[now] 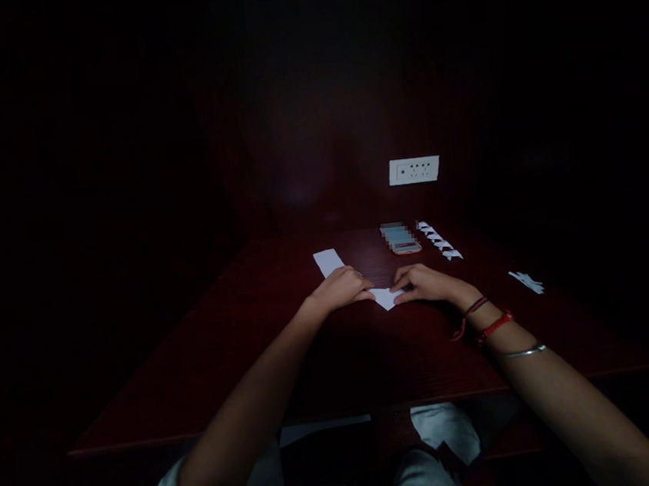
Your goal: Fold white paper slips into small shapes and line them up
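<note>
A small piece of white paper, pointed toward me and apparently folded, lies on the dark red table between my hands. My left hand pinches its left edge with thumb and fingers. At the right edge, my right hand grips the paper between thumb and fingertips. Beyond my left hand a flat white paper strip rests on the tabletop, its near end hidden by the hand. Both hands are low, close to the table surface.
The dark red table meets a wall with a white socket plate. A phone lies at the back. Right of it runs a row of small folded papers. More paper pieces lie farther right.
</note>
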A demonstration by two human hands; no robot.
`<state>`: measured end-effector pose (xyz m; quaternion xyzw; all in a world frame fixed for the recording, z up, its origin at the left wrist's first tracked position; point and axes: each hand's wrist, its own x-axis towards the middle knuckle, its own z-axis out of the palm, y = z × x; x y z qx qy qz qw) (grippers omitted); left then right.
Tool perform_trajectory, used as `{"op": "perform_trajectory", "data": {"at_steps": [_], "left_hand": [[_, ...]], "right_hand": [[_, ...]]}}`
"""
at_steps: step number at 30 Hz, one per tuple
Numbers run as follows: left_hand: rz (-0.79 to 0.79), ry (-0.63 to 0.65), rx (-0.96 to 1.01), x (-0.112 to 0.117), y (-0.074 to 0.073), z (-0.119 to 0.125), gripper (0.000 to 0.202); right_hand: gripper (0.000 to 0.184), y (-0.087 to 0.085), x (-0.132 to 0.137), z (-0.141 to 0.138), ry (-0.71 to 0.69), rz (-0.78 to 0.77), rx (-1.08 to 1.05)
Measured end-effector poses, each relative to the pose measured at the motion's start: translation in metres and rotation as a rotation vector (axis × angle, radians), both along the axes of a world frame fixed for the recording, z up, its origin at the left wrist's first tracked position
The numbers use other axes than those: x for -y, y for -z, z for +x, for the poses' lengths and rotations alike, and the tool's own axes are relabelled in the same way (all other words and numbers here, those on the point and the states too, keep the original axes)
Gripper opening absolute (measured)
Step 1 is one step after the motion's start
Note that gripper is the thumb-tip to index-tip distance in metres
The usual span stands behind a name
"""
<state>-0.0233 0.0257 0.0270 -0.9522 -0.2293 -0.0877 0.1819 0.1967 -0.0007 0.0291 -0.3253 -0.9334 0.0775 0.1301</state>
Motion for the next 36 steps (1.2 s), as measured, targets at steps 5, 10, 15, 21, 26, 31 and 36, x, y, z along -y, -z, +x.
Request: {"op": "perform_trajectory", "data": {"at_steps": [5, 10, 15, 21, 26, 31, 36], "left_hand": [[0.051, 0.016, -0.006, 0.002, 0.001, 0.002, 0.044], [0.064, 0.026, -0.004, 0.003, 0.001, 0.002, 0.041], [-0.027, -0.006, 0.033, 0.001, 0.002, 0.000, 0.041], [-0.210, -0.046, 0.105, 0.002, -0.002, -0.003, 0.041], [-0.254, -0.030, 0.152, 0.004, 0.000, -0.001, 0.030], [-0.300, -0.033, 0.251, 0.003, 0.003, 0.001, 0.024], [-0.343, -0.026, 0.383, 0.003, 0.002, 0.004, 0.022]], "right_hand": [[0.040, 0.002, -0.001, 0.001, 0.004, 0.049, 0.012], [0.042, 0.000, 0.003, -0.004, 0.027, 0.110, 0.058], [0.039, -0.004, 0.012, -0.015, -0.015, 0.197, 0.099], [0.032, -0.005, 0.018, -0.021, -0.040, 0.262, 0.176], [0.030, -0.005, 0.020, -0.021, 0.035, 0.274, 0.098], [0.032, -0.010, 0.022, -0.017, 0.079, 0.219, -0.127], [0.030, -0.005, 0.010, -0.011, 0.207, 0.126, -0.339]]}}
